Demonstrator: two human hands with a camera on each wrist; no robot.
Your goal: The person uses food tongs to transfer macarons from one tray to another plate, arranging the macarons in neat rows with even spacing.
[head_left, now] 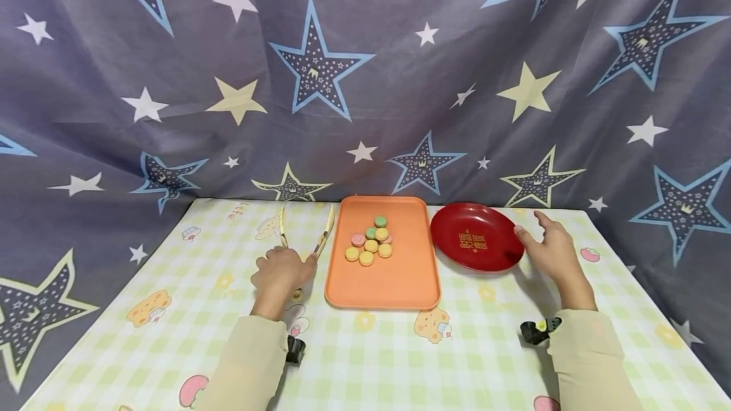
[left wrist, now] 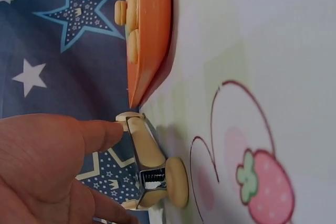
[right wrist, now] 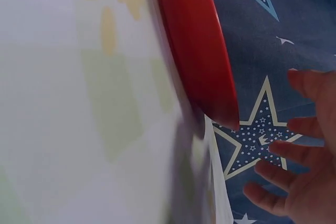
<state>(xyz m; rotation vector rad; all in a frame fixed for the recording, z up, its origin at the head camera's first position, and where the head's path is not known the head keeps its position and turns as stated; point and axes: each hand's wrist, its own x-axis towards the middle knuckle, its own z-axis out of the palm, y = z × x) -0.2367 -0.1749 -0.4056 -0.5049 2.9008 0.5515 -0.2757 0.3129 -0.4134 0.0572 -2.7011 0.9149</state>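
Observation:
My left hand (head_left: 282,273) is over a pair of tongs (head_left: 324,238), whose two arms spread apart toward the back of the table. In the left wrist view the tongs (left wrist: 146,142) show cream grips and a metal spring. My thumb there is at one grip, while the fingers reach toward the other side, partly cut off. At the right, my right hand (head_left: 553,252) has its fingers spread beside the rim of a red plate (head_left: 502,233) with gold characters. In the right wrist view the fingers look apart from the plate (right wrist: 202,51).
An orange tray (head_left: 379,287) lies between the tongs and the plate. Several small macarons (head_left: 370,246) in yellow, pink and green sit on it. A checked cloth (head_left: 365,366) covers the table, and a starry curtain (head_left: 377,30) hangs behind its back edge.

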